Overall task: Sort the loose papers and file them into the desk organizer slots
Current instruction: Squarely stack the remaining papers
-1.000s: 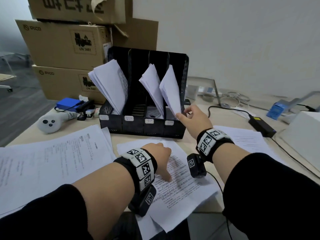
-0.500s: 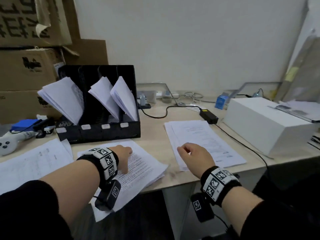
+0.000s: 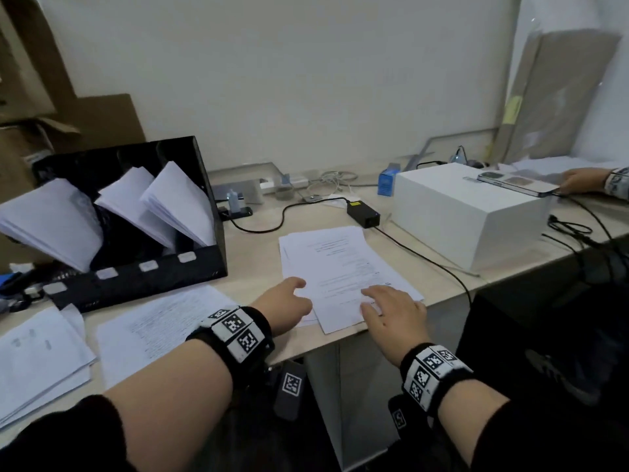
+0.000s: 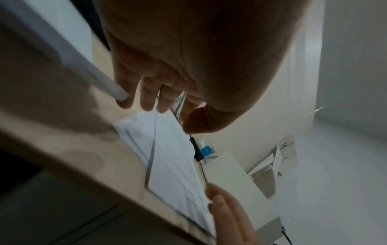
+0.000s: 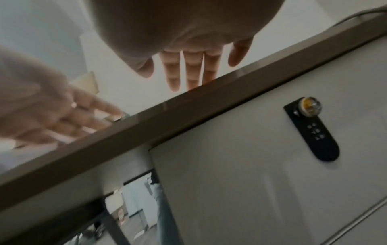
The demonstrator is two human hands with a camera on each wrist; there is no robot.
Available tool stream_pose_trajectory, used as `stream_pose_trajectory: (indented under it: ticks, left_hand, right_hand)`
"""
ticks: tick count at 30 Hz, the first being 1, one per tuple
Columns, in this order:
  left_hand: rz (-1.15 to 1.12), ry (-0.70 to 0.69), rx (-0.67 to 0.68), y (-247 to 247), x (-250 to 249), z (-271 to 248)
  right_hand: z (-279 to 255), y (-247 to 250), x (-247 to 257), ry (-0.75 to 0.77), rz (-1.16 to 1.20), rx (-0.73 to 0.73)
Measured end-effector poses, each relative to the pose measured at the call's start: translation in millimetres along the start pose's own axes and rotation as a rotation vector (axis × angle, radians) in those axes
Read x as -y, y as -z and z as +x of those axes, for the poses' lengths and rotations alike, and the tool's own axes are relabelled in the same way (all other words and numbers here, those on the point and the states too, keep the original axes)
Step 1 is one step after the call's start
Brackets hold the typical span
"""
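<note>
I see my right hand (image 3: 391, 313) lying flat with straight fingers on a paper pile (image 3: 340, 267) near the desk (image 3: 258, 247) edge. My left hand (image 3: 284, 310) reaches its side, fingers loose, holding nothing. The black organizer (image 3: 143, 277) sits left, papers in its slots.

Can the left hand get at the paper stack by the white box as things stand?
Probably yes. The left hand is already at the near left edge of the paper stack, fingers relaxed, nothing between them. The right hand rests on the stack's near right corner.
</note>
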State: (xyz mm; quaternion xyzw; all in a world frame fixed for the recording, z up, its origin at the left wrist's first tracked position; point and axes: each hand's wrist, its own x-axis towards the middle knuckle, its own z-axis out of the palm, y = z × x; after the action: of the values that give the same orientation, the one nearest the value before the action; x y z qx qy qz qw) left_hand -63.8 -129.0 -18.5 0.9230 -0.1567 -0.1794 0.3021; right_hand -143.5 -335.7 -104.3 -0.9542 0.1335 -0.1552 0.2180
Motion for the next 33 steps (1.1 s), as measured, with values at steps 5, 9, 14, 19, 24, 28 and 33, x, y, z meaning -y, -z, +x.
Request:
stream_pose_trajectory:
  ticks: [5,9,14,19,24,28,33]
  left_hand:
    - [0.134,0.127,-0.012,-34.8,2.3,17.6]
    - [0.323,0.101,-0.054,-51.2,8.7,25.1]
    - [0.514,0.031,-0.011,-65.1,7.5,19.5]
    - [0.715,-0.053,-0.065,-73.3,8.1,10.6]
    - [0.829,-0.238,-0.209,-91.9,-0.2,1.6]
    - [0.8,-0.362,-0.3,-98.7,-5.3,1.3]
    - [0.451,-0.355,-0.288,-94.8,-10.3,9.0]
  right_hand:
    - [9.7,11.5,-35.6,-0.316,-0.013,-0.06]
    - [4.1,4.0,-42.8,-0.304,-0.032,0.005]
    - [-5.2,-6.9,-42.0,-0.252,0.043,-0.063]
    - [-11.4,-12.5,-45.7,-0.3,0.276,-0.282]
    - [-22.8,-20.1,-45.3,-0.627,0.598,-0.502]
    - [-27.4,-17.9,-38.1,-0.705,1.05,-0.375]
    - [-37.6,-8.8,-26.3,-0.554,1.131,-0.106]
